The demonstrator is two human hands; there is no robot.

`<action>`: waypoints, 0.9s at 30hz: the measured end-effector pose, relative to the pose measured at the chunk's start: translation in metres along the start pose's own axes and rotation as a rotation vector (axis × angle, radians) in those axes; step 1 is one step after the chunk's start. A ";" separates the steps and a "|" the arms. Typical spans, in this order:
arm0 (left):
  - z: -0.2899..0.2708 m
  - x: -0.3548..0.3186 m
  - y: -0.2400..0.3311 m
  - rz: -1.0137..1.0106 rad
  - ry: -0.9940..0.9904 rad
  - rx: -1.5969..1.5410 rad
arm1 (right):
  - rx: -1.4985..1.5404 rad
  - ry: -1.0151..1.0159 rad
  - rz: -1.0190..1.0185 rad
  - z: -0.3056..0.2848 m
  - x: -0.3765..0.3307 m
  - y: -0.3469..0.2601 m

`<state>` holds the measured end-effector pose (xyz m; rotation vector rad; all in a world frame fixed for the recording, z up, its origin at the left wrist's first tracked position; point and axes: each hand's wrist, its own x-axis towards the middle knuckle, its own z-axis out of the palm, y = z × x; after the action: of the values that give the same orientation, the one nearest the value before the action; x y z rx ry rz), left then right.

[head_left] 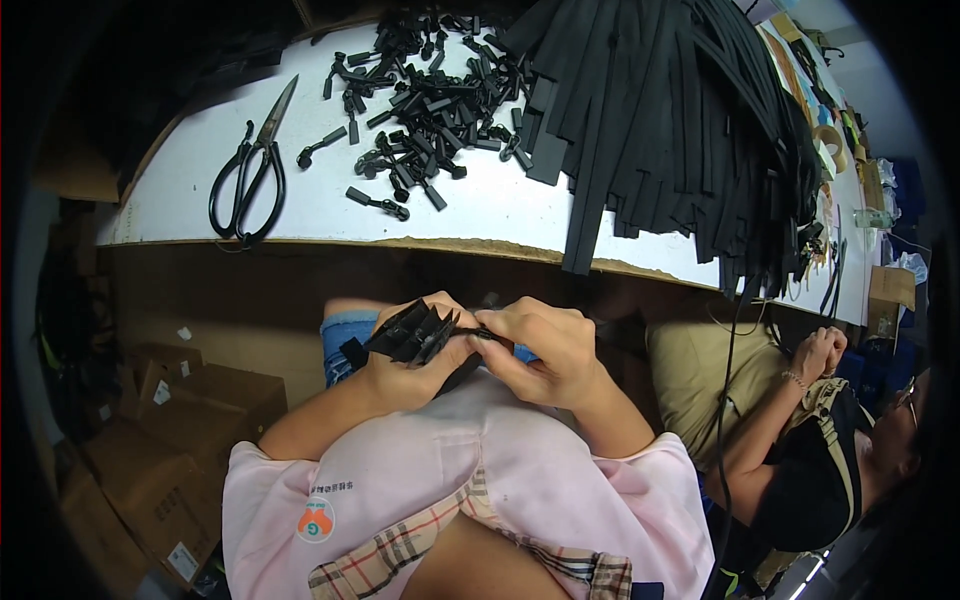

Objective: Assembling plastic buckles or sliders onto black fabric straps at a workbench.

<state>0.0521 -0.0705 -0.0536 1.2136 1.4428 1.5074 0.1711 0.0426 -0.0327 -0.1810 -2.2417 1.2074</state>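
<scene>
Both of my hands meet above my lap, in front of the table's edge. A bundle of black strips (412, 335) is gripped in my left hand (425, 372), the ends fanning out over the fingers. My right hand (545, 348) pinches a thin black cord (474, 331) beside the bundle, with thumb and forefinger pressed together. What lies between those fingertips is partly hidden. On the white table (330, 215) a heap of small black cord pieces with flat tabs (430, 110) lies straight ahead. Many long black straps (650, 130) hang over the edge at the right.
Black-handled scissors (250, 180) rest on the table at the left, blades pointing away. Brown cardboard boxes (165, 450) stand on the floor at lower left. Another person (800, 440) sits close on my right, and a dark cable (728, 400) hangs between us.
</scene>
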 end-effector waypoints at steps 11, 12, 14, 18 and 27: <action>0.006 -0.004 0.000 -0.161 0.012 -0.203 | -0.081 0.106 -0.107 0.005 -0.005 0.002; 0.007 -0.003 -0.001 -0.159 0.061 -0.227 | -0.102 0.100 -0.104 0.005 -0.003 0.001; 0.008 -0.003 -0.002 -0.158 0.111 -0.251 | -0.124 0.094 -0.100 0.006 -0.004 0.001; 0.009 -0.001 0.001 -0.159 0.112 -0.251 | -0.155 0.104 -0.124 0.006 -0.006 0.001; 0.007 0.000 -0.002 -0.065 0.056 -0.116 | -0.062 0.041 -0.026 -0.001 0.002 0.001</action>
<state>0.0583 -0.0684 -0.0562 1.0536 1.3967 1.5686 0.1699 0.0440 -0.0324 -0.1983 -2.2401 1.1116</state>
